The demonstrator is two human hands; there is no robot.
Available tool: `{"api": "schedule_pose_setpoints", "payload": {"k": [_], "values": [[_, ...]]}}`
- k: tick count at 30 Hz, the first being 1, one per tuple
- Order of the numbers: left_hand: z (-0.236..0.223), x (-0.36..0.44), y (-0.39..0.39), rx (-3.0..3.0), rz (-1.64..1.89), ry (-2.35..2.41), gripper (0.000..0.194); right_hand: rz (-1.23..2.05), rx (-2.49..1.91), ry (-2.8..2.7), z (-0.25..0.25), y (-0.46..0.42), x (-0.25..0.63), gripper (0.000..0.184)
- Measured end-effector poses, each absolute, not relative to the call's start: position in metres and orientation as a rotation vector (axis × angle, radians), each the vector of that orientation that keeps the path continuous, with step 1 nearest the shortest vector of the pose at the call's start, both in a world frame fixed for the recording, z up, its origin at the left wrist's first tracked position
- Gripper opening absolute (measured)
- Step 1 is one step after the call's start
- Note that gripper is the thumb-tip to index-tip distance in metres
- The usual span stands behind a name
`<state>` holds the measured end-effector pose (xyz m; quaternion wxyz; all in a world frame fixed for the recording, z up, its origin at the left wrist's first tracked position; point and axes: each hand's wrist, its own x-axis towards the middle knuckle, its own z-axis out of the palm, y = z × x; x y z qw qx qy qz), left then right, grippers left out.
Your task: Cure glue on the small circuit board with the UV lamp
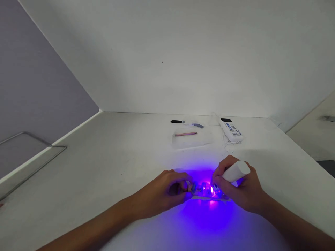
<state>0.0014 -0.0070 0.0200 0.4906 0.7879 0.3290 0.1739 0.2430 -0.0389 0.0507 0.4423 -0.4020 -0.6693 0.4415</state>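
My right hand point(242, 188) is wrapped round a white handheld UV lamp point(237, 171), tilted with its lower end towards the table. Violet light spills from it over a narrow strip of small shiny pieces point(206, 189), whose exact kind I cannot make out in the glare. At the left end of this strip, my left hand point(175, 186) pinches it between thumb and fingers. A pale base edge shows beneath the pieces, and the lamp's tip sits close above their right part. Whether the tip touches them is hidden by the glow.
Behind the hands, a pink pen-like stick point(185, 134) rests on a clear sheet point(192, 142). Beyond it are a black-handled tool point(178, 121) and a grey-ended tool point(198, 125). A white labelled box point(232, 131) lies back right. A bent metal frame point(39, 170) stands at the left edge.
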Motion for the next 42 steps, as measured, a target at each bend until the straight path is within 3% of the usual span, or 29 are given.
{"api": "schedule_pose_setpoints", "payload": {"k": [16, 21, 42], "values": [[0.0189, -0.0002, -0.0079, 1.896, 0.411, 0.818, 0.007, 1.092, -1.032, -1.654, 0.0493, -0.0393, 0.2436, 0.014], [0.0148, -0.0006, -0.0071, 1.836, 0.372, 0.839, 0.019, 1.055, -1.144, -1.665, 0.051, -0.0407, 0.2427, 0.015], [0.0142, -0.0008, -0.0056, 1.853, 0.394, 0.814, 0.017, 0.956, -1.163, -1.695, 0.052, -0.0394, 0.2423, 0.012]]}}
